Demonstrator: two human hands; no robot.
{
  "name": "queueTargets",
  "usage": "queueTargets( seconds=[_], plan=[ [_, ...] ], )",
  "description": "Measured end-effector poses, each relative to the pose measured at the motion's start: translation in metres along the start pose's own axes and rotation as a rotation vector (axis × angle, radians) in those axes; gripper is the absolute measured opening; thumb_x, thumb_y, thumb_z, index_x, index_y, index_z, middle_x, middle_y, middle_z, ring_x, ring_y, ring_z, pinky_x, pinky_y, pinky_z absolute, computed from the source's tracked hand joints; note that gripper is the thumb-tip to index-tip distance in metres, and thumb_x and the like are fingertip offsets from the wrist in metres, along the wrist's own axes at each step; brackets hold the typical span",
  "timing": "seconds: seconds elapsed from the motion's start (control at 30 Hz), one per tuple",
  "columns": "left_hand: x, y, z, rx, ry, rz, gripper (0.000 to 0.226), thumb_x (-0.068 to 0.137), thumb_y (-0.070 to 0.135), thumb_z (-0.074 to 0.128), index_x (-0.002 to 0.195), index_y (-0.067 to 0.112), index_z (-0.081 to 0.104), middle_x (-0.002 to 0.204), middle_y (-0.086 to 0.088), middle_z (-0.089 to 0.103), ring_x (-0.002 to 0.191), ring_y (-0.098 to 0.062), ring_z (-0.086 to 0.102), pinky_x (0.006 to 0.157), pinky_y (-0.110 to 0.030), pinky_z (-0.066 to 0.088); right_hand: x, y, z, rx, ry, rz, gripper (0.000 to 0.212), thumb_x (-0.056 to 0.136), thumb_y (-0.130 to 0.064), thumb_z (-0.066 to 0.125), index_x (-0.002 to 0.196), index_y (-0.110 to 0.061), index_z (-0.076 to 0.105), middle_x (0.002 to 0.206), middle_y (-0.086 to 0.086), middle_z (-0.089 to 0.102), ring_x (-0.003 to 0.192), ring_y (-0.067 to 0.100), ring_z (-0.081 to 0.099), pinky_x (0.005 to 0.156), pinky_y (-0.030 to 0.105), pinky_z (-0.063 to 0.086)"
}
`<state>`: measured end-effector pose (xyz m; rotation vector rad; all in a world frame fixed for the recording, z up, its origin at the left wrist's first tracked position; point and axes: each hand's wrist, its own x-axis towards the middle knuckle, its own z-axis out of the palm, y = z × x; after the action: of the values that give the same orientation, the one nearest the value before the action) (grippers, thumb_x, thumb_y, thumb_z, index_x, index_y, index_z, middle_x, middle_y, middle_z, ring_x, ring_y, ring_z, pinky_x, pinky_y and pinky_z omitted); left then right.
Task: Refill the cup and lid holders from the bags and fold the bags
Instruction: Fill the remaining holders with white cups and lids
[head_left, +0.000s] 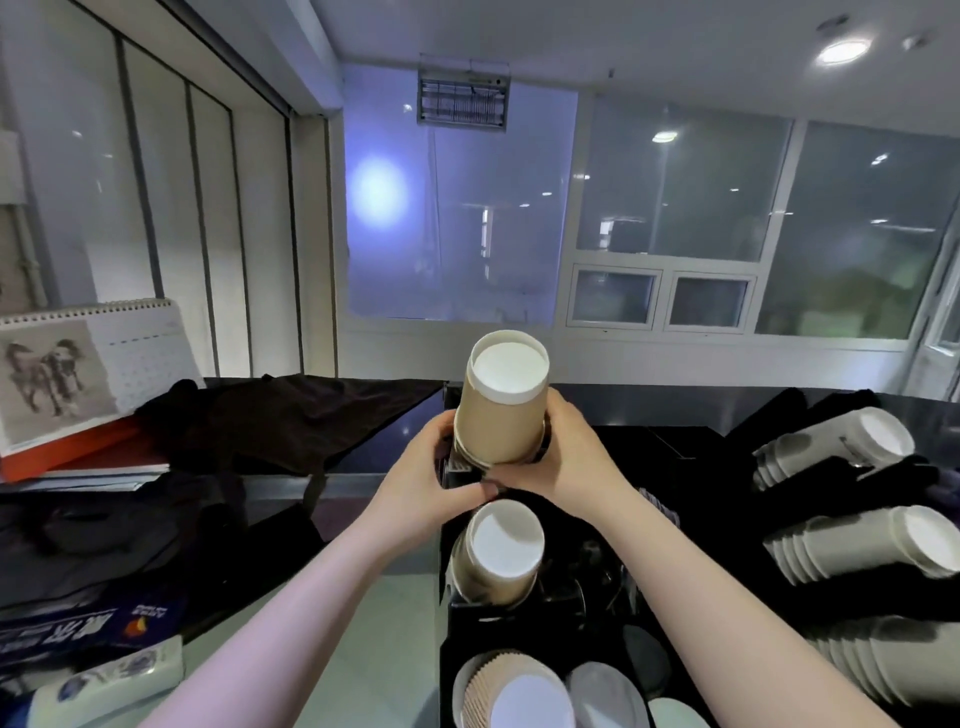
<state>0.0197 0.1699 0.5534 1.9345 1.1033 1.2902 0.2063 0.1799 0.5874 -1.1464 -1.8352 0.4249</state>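
At the far slot of the black cup and lid holder (447, 571), a stack of smooth tan paper cups (498, 410) stands upside down, its white recessed base facing up and its lower end sunk into the holder's opening. The left hand (431, 483) curls round the stack's lower left side, thumb lying across the front beneath it; the right hand (566, 462) wraps the lower right side, fingers passing behind the cups. Both hands grasp the stack near its bottom, leaving the upper cup bare. Just nearer, a second tan cup stack (496, 556) sits in the next slot, and nearest of all a ribbed, corrugated brown cup stack (514, 696) beside round translucent lids (605, 696). To the right, stacks of white paper cups (852, 545) lie on their sides on black fabric. The glossy dark counter (395, 441) carries crumpled black cloth (280, 415) and a spiral-bound desk calendar (88, 364) with a horse drawing at left. Behind it, frosted glass panes (675, 182) in white frames line the room, under a white ceiling with round lights (841, 52).
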Motion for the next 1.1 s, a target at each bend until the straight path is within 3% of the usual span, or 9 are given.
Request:
queueTargets(
  seconds=[0.1,0.17,0.33,0.43,0.53,0.77,0.9,1.0,1.1],
  plan=[
    [0.006,0.001,0.009,-0.038,0.008,0.057,0.076,0.061,0.042,0.082,0.124,0.054,0.040,0.121,0.032,0.056,0.110,0.008,0.055,0.081,-0.006,0.044,-0.002,0.003,0.006,0.050,-0.012,0.009,0.085,0.048,-0.046,0.086,0.118,-0.054,0.040,0.114,-0.023,0.057,0.106,-0.004,0.054,0.081,0.014,0.047],
    [0.008,-0.001,0.015,-0.063,0.024,0.086,0.077,0.064,0.032,0.083,0.123,0.055,0.039,0.121,0.037,0.053,0.111,0.013,0.052,0.080,-0.001,0.041,-0.003,0.004,0.009,0.114,0.000,0.029,0.086,0.048,-0.048,0.085,0.120,-0.053,0.038,0.109,-0.030,0.059,0.099,-0.014,0.055,0.071,0.005,0.045],
    [0.012,-0.004,0.024,-0.128,0.112,0.063,0.069,0.059,0.040,0.079,0.118,0.050,0.045,0.114,0.042,0.055,0.104,0.019,0.053,0.074,0.002,0.040,0.000,0.001,0.012,0.255,0.045,0.047,0.090,0.045,-0.035,0.091,0.122,-0.037,0.044,0.112,-0.018,0.062,0.104,0.000,0.060,0.083,0.022,0.052],
    [0.014,-0.009,0.023,-0.099,0.120,0.049,0.079,0.061,0.043,0.086,0.127,0.051,0.041,0.120,0.035,0.055,0.108,0.016,0.053,0.077,0.000,0.040,0.000,-0.006,0.012,0.455,0.111,0.040,0.091,0.035,-0.035,0.091,0.115,-0.036,0.049,0.112,-0.012,0.065,0.099,0.002,0.064,0.077,0.023,0.055],
    [0.015,-0.012,0.022,-0.080,0.100,0.034,0.077,0.064,0.036,0.087,0.124,0.053,0.042,0.120,0.032,0.056,0.107,0.014,0.054,0.076,0.000,0.041,0.001,-0.015,0.008,0.439,0.107,0.021,0.088,0.035,-0.040,0.091,0.113,-0.044,0.049,0.110,-0.016,0.065,0.099,0.000,0.064,0.079,0.024,0.055],
    [0.003,0.004,0.010,-0.077,0.050,0.065,0.082,0.068,0.038,0.081,0.136,0.043,0.036,0.123,0.034,0.055,0.114,0.014,0.050,0.083,0.000,0.038,-0.004,-0.034,-0.004,0.444,0.130,-0.056,0.091,0.044,-0.033,0.091,0.125,-0.029,0.048,0.114,-0.006,0.066,0.106,0.014,0.064,0.089,0.045,0.054],
    [-0.005,0.021,0.000,-0.078,0.069,0.121,0.084,0.074,0.015,0.078,0.143,0.033,0.034,0.131,0.021,0.055,0.121,0.008,0.048,0.088,-0.004,0.039,-0.013,-0.045,-0.010,0.488,0.155,-0.097,0.090,0.048,-0.027,0.091,0.127,-0.021,0.048,0.114,-0.001,0.067,0.105,0.016,0.066,0.086,0.041,0.055],
    [-0.013,0.042,-0.005,-0.098,0.062,0.205,0.080,0.072,0.010,0.073,0.141,0.029,0.036,0.133,0.017,0.055,0.125,-0.001,0.050,0.096,-0.016,0.042,-0.023,-0.056,-0.014,0.553,0.193,-0.146,0.082,0.054,-0.015,0.090,0.124,-0.007,0.049,0.112,0.006,0.068,0.104,0.020,0.066,0.080,0.031,0.054],
    [-0.025,0.062,-0.007,-0.133,0.075,0.280,0.078,0.072,0.010,0.073,0.141,0.025,0.038,0.135,0.015,0.054,0.128,-0.006,0.049,0.102,-0.022,0.041,-0.035,-0.067,-0.018,0.591,0.242,-0.167,0.071,0.056,-0.011,0.087,0.117,0.000,0.053,0.106,0.010,0.069,0.100,0.024,0.066,0.080,0.032,0.054]
  ],
)
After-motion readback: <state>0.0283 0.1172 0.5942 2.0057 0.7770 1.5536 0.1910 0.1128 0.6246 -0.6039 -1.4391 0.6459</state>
